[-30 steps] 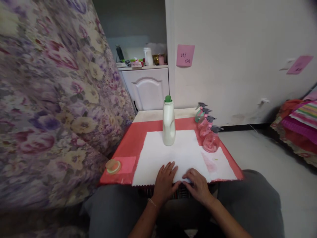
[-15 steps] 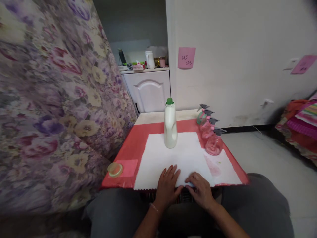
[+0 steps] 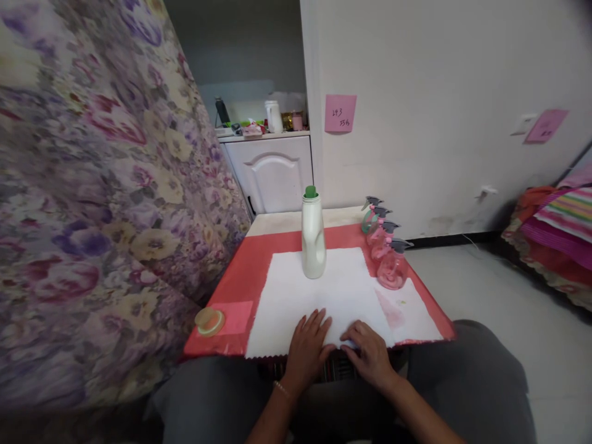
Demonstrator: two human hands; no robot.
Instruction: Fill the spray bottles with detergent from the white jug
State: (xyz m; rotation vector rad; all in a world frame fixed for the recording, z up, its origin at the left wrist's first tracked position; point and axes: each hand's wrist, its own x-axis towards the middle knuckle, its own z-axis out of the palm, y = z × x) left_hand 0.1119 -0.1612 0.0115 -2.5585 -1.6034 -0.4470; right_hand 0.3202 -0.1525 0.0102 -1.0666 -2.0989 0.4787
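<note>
My left hand (image 3: 308, 342) lies flat on the near edge of a white cloth (image 3: 287, 296), palm down and fingers stretched out. Beside it my right hand (image 3: 369, 351) rests on the same edge. Its fingers are loosely bent, the thumb stands apart from them, and nothing shows in its grasp. The two thumbs are close together. Beyond the hands, a pale green bottle (image 3: 313, 243) with a moulded handle stands upright on the cloth. A green piece (image 3: 311, 192) sits in its mouth, narrower than the threaded neck.
Several spray bottles (image 3: 392, 272) with grey heads line the right side of the red-covered table (image 3: 240, 265). A round translucent lid (image 3: 209, 322) lies at the left by a pink paper (image 3: 238, 316). A stained white cloth (image 3: 416, 314) lies at the right. A floral curtain (image 3: 106, 203) hangs at the left.
The view has shifted slightly, so everything sits a little further left. Both hands keep their place on the cloth edge, and the bottle has not moved.
</note>
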